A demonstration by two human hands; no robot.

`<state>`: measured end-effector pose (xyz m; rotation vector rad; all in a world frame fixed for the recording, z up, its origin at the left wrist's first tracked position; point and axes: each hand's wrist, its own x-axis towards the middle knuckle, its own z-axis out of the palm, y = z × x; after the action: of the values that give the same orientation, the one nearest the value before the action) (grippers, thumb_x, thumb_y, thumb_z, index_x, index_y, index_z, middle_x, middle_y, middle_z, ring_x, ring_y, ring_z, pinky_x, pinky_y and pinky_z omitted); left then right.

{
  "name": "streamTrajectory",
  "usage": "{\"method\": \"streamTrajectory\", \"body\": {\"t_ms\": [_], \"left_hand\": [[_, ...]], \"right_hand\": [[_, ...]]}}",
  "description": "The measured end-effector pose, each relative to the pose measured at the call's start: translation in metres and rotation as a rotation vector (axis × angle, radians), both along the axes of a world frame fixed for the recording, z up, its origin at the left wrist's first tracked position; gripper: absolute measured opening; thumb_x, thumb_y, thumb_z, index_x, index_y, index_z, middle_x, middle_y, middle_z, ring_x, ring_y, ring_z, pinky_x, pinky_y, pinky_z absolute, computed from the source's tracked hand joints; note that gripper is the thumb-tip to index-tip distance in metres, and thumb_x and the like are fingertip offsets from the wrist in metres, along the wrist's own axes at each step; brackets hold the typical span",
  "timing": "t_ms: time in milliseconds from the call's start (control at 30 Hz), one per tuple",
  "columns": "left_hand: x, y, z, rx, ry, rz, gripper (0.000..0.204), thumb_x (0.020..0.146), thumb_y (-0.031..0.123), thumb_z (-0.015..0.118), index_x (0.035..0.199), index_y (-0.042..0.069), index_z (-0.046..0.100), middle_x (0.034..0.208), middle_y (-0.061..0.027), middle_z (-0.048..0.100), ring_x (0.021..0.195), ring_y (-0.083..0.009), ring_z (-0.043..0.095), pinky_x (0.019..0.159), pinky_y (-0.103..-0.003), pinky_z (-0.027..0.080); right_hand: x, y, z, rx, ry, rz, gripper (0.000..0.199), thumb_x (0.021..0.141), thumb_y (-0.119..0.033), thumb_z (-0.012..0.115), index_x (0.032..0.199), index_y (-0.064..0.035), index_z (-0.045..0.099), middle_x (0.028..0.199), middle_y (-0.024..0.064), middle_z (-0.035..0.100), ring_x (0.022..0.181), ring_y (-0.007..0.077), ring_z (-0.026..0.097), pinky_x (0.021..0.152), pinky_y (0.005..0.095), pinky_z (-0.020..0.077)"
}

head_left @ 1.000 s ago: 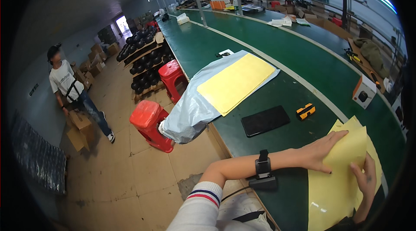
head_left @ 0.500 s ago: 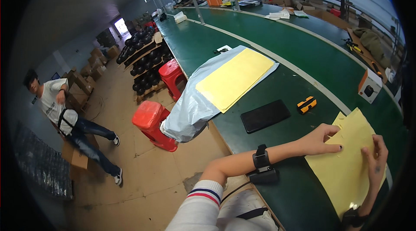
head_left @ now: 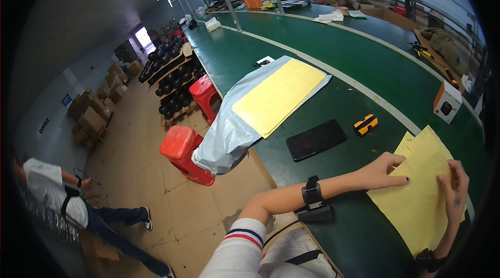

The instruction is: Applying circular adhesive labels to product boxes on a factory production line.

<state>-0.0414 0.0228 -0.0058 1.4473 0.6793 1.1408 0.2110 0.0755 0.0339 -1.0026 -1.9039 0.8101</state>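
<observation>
At the right end of the green bench, a yellow sheet [head_left: 406, 213] lies under both my hands, tilted, with small marks or bits near its top. Part of another yellow piece [head_left: 404, 145] shows behind it. My left hand [head_left: 383, 172] grips the sheet's upper left, thumb on top and the other fingers mostly hidden behind. On its right edge is my right hand [head_left: 457, 187], thumb in front and fingers bent round the edge. To the left, a stack of yellow sheets [head_left: 281, 95] rests on a pale grey plastic bag [head_left: 229, 134].
A black tablet-like slab [head_left: 316, 140] and a yellow-black block [head_left: 365, 125] lie near my left forearm. A small white box [head_left: 447, 102] stands at right. Red stools [head_left: 181, 145] flank the bench. At far left a person [head_left: 67, 200] walks on the floor.
The person at left has moved nearer and toward the lower left rim. My view has shifted slightly; both my hands stay on the sheet in nearly the same grip.
</observation>
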Motion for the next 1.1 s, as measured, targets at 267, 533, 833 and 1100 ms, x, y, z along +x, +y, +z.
{"method": "streamTrajectory", "body": {"t_ms": [267,533,833,1100], "left_hand": [[0.002,-0.002,0.0,0.044,0.109,0.065,0.024,0.084,0.016,0.064,0.097,-0.004,0.06,0.087,-0.0029,0.063,0.08,-0.0051,0.053,0.071,-0.024,0.046],[0.006,-0.007,0.006,-0.196,0.078,0.081,0.024,0.083,0.008,0.062,0.103,-0.005,0.06,0.093,-0.0065,0.064,0.082,-0.0107,0.061,0.073,-0.024,0.049],[0.012,-0.008,0.006,-0.154,-0.028,0.05,0.028,0.084,0.007,0.061,0.108,-0.006,0.058,0.097,-0.0076,0.064,0.087,-0.011,0.059,0.078,-0.025,0.047],[0.012,-0.014,0.007,-0.25,-0.073,0.034,0.026,0.082,0.009,0.062,0.105,-0.004,0.06,0.096,-0.0072,0.064,0.086,-0.01,0.058,0.078,-0.026,0.046]], "right_hand": [[-0.004,-0.007,0.004,0.214,-0.217,-0.214,0.032,0.077,-0.011,0.066,0.106,-0.0007,0.057,0.103,0.0113,0.059,0.098,0.0228,0.054,0.091,0.0301,0.036],[-0.005,-0.005,0.026,0.218,-0.185,0.041,0.032,0.078,-0.019,0.065,0.102,0.0031,0.061,0.089,0.0179,0.064,0.08,0.0285,0.062,0.075,0.0288,0.0454],[0.001,-0.001,0.022,0.368,-0.315,0.132,0.028,0.085,-0.011,0.054,0.111,-0.0041,0.061,0.079,0.0121,0.06,0.07,0.0229,0.055,0.07,0.031,0.0413],[0.001,-0.006,0.017,0.35,-0.485,0.269,0.046,0.076,0.005,0.045,0.12,-0.0062,0.053,0.092,0.0146,0.057,0.086,0.0295,0.053,0.085,0.0345,0.0368]]}}
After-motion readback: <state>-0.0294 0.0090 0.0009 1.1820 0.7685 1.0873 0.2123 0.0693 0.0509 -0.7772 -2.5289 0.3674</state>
